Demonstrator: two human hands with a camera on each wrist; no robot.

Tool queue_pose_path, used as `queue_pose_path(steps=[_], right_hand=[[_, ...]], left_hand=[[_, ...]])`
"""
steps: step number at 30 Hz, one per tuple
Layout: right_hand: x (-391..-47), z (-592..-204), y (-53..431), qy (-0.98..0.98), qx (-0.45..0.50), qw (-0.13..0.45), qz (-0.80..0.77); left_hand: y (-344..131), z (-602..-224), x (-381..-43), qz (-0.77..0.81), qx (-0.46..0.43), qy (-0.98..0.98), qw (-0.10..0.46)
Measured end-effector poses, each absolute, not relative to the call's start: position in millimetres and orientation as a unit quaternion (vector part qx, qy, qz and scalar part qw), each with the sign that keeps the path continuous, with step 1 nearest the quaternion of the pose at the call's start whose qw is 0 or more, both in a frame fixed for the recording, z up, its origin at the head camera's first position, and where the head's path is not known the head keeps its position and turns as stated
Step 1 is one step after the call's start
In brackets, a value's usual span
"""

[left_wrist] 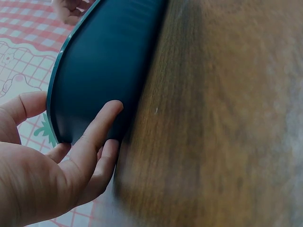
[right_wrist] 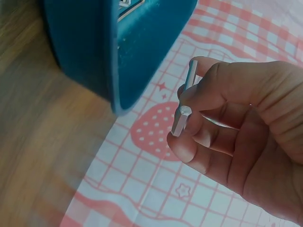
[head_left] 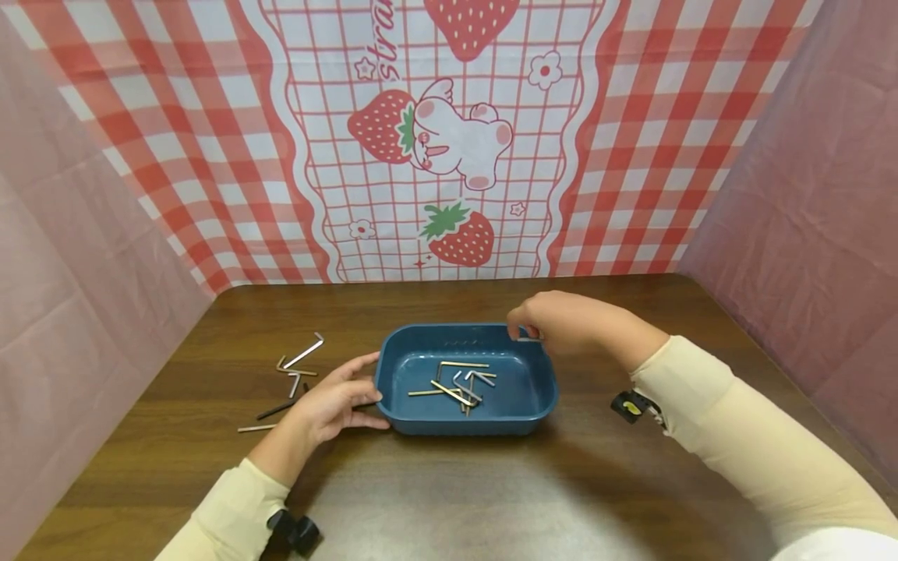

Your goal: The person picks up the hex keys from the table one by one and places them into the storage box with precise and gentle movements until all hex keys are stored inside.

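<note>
A blue rectangular bin (head_left: 466,427) stands upright on the wooden table, with several silver and brass-coloured hex keys (head_left: 464,364) lying loosely across its floor. At its left end is my left hand (head_left: 340,401); the spread fingers rest against the outer wall and rim, and nothing is held in them. Above the bin's back right corner, my right hand (head_left: 561,319) pinches a silver hex key (right_wrist: 181,121) between thumb and fingers. Part of that key is hidden by the fingers in the right wrist view.
Left of the bin, several more hex keys lie on the table (head_left: 449,499), among them a silver one (head_left: 305,352) and a black one (head_left: 275,410). A strawberry-print cloth (head_left: 449,234) hangs behind the table, with pink cloth (head_left: 786,195) at either side.
</note>
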State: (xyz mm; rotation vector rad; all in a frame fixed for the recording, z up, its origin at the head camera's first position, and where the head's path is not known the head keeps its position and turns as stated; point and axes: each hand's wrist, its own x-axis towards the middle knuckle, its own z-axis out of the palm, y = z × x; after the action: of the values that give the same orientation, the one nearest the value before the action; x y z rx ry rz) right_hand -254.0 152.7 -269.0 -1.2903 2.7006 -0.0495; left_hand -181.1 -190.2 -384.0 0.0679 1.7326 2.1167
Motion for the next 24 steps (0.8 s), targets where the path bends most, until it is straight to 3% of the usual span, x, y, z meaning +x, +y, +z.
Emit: queue_pose_path(steps=[24], right_hand=[[-275.7, -280.5, 87.4, 0.882, -0.451, 0.134, -0.021]], left_hand=[[-189.9, -383.1, -180.6, 0.757, 0.023, 0.621, 0.203]])
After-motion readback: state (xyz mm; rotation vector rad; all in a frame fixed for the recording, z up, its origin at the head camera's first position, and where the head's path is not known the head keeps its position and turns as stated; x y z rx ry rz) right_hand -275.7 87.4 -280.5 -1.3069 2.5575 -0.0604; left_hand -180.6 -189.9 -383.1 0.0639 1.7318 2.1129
